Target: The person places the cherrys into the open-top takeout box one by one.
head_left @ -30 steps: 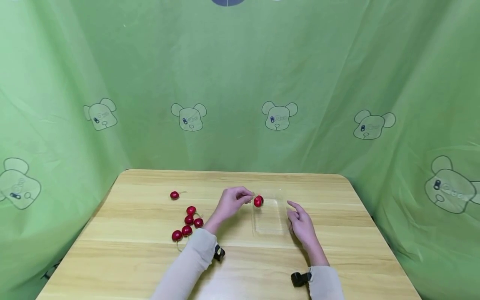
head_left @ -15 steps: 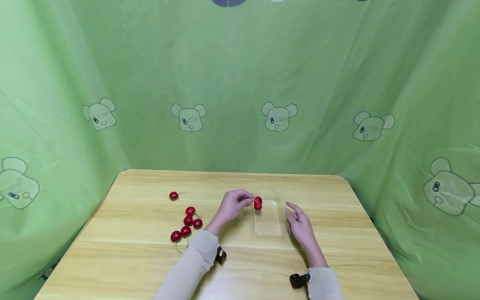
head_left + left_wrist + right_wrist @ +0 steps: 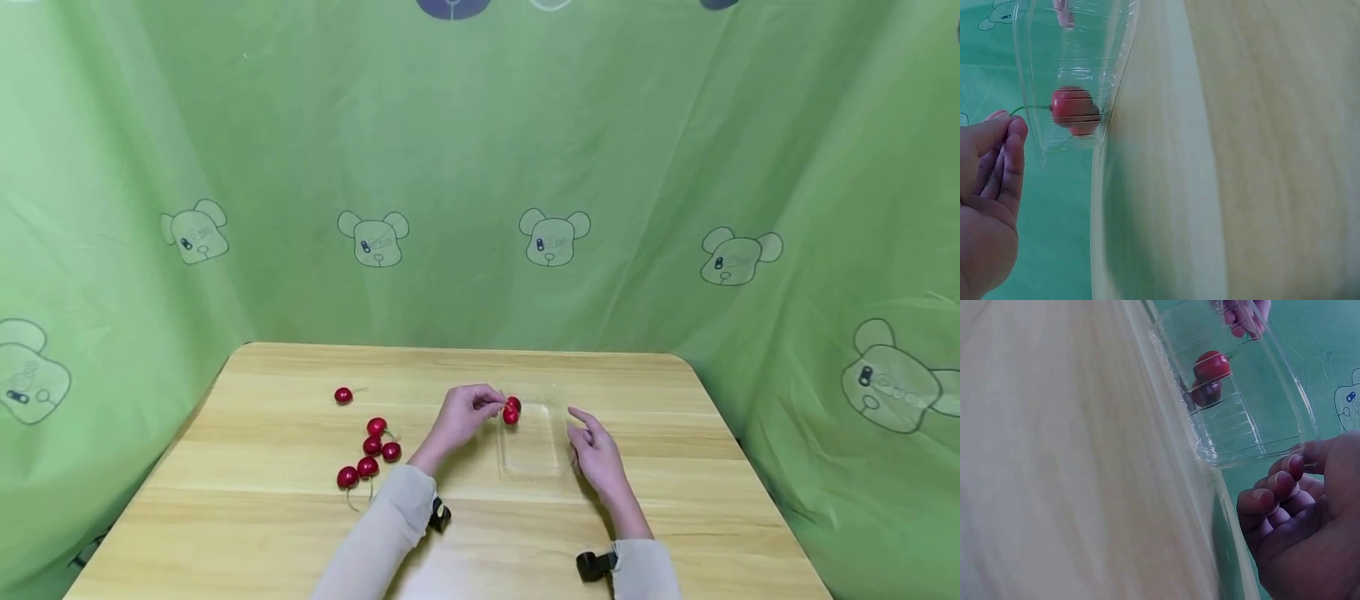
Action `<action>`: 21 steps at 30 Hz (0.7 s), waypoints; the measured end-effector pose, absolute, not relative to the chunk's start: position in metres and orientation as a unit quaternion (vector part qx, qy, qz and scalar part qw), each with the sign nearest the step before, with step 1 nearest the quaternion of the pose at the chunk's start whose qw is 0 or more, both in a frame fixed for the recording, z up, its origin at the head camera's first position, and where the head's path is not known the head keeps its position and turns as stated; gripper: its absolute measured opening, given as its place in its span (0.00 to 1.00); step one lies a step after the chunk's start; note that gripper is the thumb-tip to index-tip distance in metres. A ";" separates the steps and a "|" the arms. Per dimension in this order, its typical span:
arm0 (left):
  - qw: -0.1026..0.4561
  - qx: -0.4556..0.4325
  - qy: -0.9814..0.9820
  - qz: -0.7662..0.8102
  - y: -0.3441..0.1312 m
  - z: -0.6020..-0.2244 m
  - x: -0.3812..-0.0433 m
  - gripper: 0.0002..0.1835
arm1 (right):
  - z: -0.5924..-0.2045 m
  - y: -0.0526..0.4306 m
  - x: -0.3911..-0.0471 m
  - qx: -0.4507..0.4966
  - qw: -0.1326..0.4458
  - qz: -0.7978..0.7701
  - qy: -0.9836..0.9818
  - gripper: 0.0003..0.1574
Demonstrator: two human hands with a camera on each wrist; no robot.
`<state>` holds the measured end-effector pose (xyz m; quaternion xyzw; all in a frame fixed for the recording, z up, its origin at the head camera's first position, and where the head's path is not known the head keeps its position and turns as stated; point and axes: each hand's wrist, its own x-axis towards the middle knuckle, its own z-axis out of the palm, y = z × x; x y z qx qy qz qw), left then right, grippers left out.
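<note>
My left hand [image 3: 467, 410] pinches a cherry's green stem [image 3: 1030, 107] between thumb and forefinger. The red cherry [image 3: 1071, 105] on that stem hangs inside the clear plastic box [image 3: 529, 472], near its left end. Close against it, low in the box, is a second, darker cherry [image 3: 1206, 392], partly covered by the first in the left wrist view. My right hand [image 3: 602, 460] is at the box's right side, forefinger stretched out and the other fingers loosely bent. In the right wrist view its fingertips [image 3: 1295, 464] are right at the rim, holding nothing.
To the left on the wooden table [image 3: 247, 533] lies a loose group of several cherries [image 3: 372, 446] with stems. A single cherry [image 3: 343, 396] sits farther back. A green curtain [image 3: 465, 300] hangs behind the table and at both sides.
My left hand has lowered slightly, and the cherry on its stem has come down into the box beside the other. The right hand stays by the box. The head view has shifted a little.
</note>
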<state>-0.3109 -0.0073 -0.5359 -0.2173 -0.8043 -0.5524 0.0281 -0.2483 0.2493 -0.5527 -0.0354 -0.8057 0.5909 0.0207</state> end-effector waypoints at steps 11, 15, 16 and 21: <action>0.039 -0.219 -0.816 -0.533 -0.008 -0.536 -0.313 0.06 | -0.551 0.249 -0.248 -0.040 0.012 0.594 -0.804 0.29; 0.035 -0.210 -0.822 -0.529 -0.008 -0.537 -0.314 0.06 | -0.550 0.248 -0.248 -0.037 0.011 0.593 -0.804 0.29; 0.035 -0.208 -0.823 -0.527 -0.008 -0.537 -0.314 0.06 | -0.551 0.249 -0.248 -0.038 0.011 0.592 -0.805 0.29; 0.040 -0.208 -0.830 -0.516 -0.009 -0.536 -0.314 0.06 | -0.553 0.249 -0.248 -0.036 0.013 0.589 -0.807 0.28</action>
